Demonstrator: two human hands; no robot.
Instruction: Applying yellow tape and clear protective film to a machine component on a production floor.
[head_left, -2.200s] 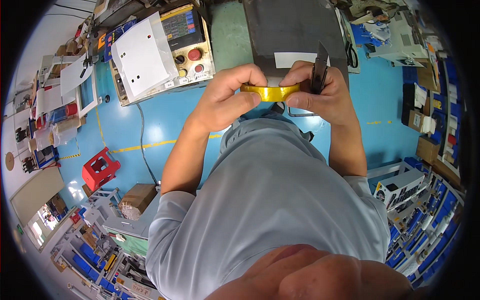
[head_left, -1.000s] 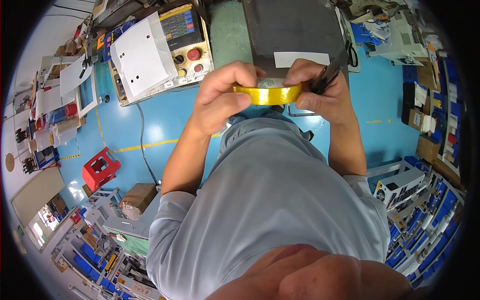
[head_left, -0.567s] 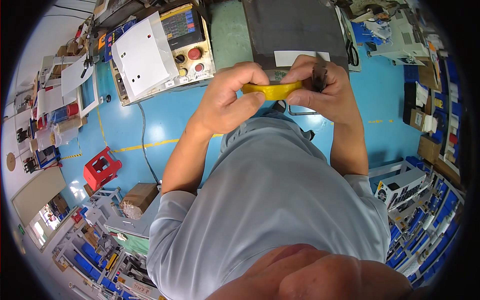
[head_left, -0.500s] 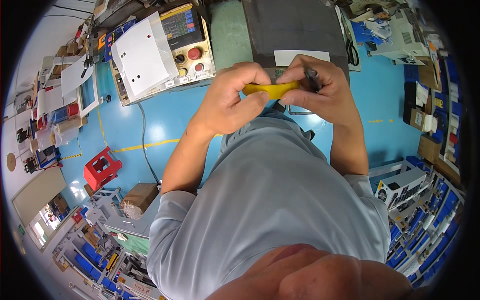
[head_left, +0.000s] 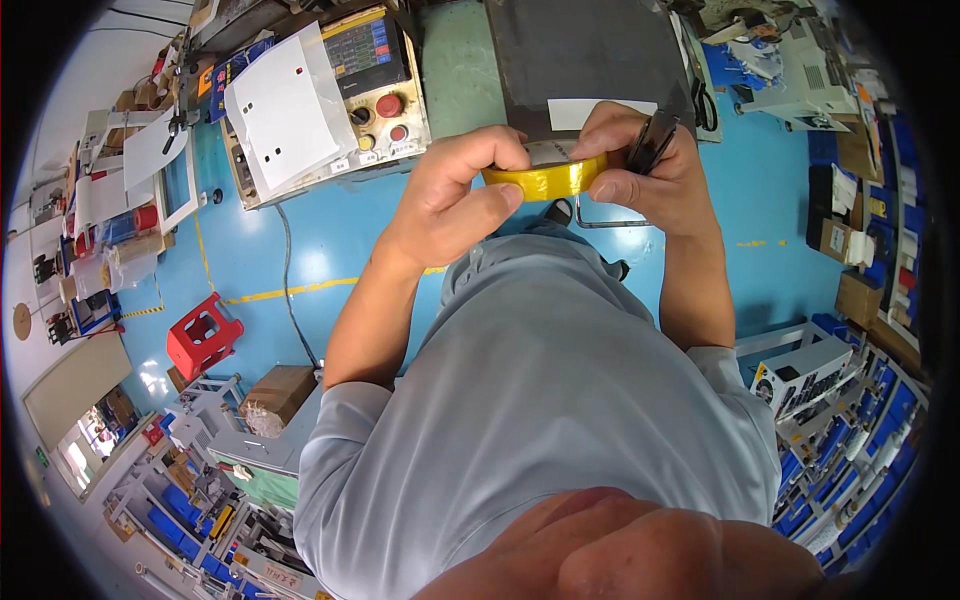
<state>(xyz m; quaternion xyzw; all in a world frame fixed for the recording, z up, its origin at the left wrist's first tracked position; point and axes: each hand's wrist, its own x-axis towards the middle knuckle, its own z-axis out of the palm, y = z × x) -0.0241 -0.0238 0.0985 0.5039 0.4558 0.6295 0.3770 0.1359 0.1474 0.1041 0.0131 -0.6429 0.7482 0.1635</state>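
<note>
A roll of glossy yellow tape is held on edge between my two hands, in front of the bench edge. My left hand pinches its left side, thumb on the outer face and fingers behind the rim. On the other side my right hand has its thumb and fingertips at the roll's right end. Tucked in that same hand is a slim black tool, whose kind I cannot make out. Part of the roll's inner core shows above the yellow band.
A dark plate with a white paper strip lies beyond my hands. To the left stands a control panel with buttons and a screen, partly covered by white sheets. Black-handled scissors lie right. A red stool stands on the blue floor.
The tape roll has tilted, so more of its yellow outer face shows. My right thumb has shifted right along it, and the black tool now stands out more clearly.
</note>
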